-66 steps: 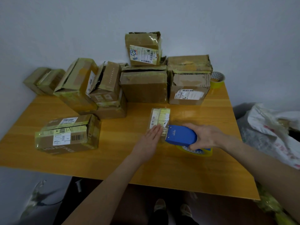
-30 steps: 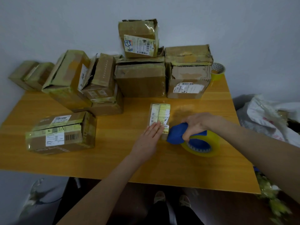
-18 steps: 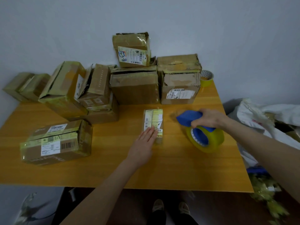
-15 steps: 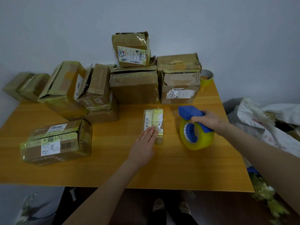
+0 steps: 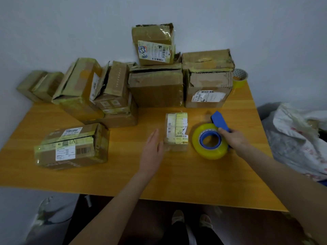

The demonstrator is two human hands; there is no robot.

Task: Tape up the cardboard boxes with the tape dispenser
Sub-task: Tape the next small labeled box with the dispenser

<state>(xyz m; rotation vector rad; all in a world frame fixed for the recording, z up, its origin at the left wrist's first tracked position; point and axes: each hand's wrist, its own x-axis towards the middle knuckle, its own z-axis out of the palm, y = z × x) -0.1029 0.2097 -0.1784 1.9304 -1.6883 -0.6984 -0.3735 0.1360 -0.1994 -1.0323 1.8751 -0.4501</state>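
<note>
R grip (image 5: 234,139) on blue-handled tape dispenser (image 5: 210,153)

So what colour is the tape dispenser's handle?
The tape dispenser's handle is blue, its tape roll yellow; the head view shows it.

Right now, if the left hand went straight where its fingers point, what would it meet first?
Likely the large box at the back; the left hand would just clear the small box beside it, though depth is unclear.
</note>
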